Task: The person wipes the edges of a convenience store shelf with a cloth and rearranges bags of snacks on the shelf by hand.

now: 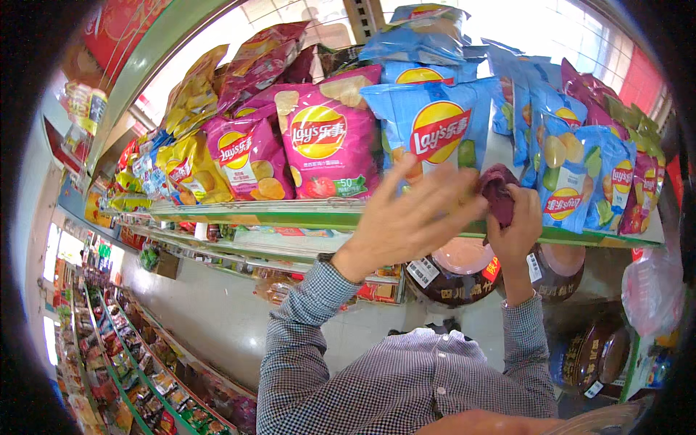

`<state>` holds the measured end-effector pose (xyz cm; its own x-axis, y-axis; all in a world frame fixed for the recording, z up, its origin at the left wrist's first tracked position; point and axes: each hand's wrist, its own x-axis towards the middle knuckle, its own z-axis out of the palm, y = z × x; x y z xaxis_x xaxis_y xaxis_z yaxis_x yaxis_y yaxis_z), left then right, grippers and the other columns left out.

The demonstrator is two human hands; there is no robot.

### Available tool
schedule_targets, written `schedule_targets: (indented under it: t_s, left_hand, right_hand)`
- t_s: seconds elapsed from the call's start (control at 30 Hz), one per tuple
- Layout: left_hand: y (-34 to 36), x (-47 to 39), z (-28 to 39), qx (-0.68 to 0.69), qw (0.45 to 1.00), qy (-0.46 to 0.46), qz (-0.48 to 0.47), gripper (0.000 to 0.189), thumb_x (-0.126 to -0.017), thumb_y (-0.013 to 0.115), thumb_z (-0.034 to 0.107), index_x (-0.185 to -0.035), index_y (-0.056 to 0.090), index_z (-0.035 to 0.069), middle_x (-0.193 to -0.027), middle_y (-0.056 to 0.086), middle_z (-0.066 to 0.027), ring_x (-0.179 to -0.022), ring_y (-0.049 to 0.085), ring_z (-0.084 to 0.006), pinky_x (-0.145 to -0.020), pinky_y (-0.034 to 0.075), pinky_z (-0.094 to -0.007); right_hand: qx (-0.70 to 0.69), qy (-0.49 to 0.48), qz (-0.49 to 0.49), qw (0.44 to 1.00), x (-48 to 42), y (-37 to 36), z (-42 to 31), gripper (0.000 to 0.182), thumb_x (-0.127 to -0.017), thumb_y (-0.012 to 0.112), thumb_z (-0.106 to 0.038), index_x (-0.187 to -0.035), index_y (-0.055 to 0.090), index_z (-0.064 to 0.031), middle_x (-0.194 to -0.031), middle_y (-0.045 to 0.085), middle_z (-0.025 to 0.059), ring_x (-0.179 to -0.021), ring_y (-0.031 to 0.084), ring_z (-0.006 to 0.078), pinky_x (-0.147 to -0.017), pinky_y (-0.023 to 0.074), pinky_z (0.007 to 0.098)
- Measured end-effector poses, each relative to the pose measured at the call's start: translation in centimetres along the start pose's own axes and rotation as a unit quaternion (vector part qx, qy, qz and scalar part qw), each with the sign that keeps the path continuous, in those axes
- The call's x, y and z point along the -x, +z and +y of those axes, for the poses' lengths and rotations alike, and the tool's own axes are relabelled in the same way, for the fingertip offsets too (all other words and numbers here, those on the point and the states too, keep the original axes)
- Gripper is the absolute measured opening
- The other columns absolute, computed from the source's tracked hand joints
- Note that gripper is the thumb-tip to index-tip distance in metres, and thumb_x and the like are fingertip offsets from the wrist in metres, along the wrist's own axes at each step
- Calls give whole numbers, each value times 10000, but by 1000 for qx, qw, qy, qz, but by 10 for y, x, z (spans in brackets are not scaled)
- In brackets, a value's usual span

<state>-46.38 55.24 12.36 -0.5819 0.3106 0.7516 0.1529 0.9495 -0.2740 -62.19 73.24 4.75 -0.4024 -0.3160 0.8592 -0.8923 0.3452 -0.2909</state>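
My right hand [514, 223] grips a crumpled dark maroon cloth [498, 196] at the shelf's front edge, in a gap between blue chip bags. Slightly blurred, my left hand [416, 217] has its fingers spread in front of a large blue Lay's chip bag [440, 119] and covers its lower part. The fingertips of the left hand come close to the cloth; whether they touch it I cannot tell. Left of the blue bag stands a large magenta Lay's bag [331, 138]. To the right of the cloth, smaller blue Lay's bags [563, 179] stand upright.
The shelf has a green front edge [261, 217]. Yellow chip bags [193, 168] stand farther left. Dark round containers [454, 277] sit below the shelf on the right, near a hanging clear plastic bag [652, 293]. Another stocked shelf row [141, 375] runs along the lower left.
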Motion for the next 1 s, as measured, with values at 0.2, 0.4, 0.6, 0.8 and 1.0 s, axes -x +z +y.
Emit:
schedule_targets:
  t_s: [0.2,0.4,0.6,0.8,1.0]
  left_hand:
    - [9,2,-32,-15,986,-23,-166,633,-833,660,352,-1435,474,299,-1535,390,-46,-1408,366,-251,-1167,210,-516]
    - [18,-4,-2,-40,990,8,-131,585,-830,675,393,-1381,529,261,-1499,440,-34,-1387,394,-219,-1156,231,-489]
    - [50,23,-2,-75,992,-20,-95,439,-883,652,360,-1307,615,251,-1444,509,-47,-1344,442,-236,-1158,225,-469]
    - [53,22,-1,-60,995,-26,-74,443,-862,680,344,-1291,631,245,-1436,518,-50,-1338,449,-237,-1155,232,-468]
    - [59,20,-1,-49,997,-25,-51,421,-847,686,321,-1261,656,250,-1409,545,-49,-1312,473,-233,-1149,238,-454]
  right_hand:
    - [-4,18,-9,1000,4,-4,2,504,-638,755,-184,-1095,580,-63,-995,574,162,-923,570,386,-793,461,471]
    - [-3,20,-28,999,0,-5,-3,540,-632,758,-172,-1127,570,-73,-1015,580,166,-945,572,385,-799,466,484]
    - [-129,219,-42,966,-26,2,-13,412,-797,675,-125,-1170,528,-33,-1066,578,220,-1009,549,450,-864,453,511]
    - [-51,199,105,973,-93,77,8,374,-856,648,-151,-1150,501,28,-1214,511,282,-1136,522,457,-910,474,497]
    - [5,408,-46,912,-136,148,44,426,-860,637,-252,-1202,530,-21,-1282,522,214,-1143,577,437,-930,514,485]
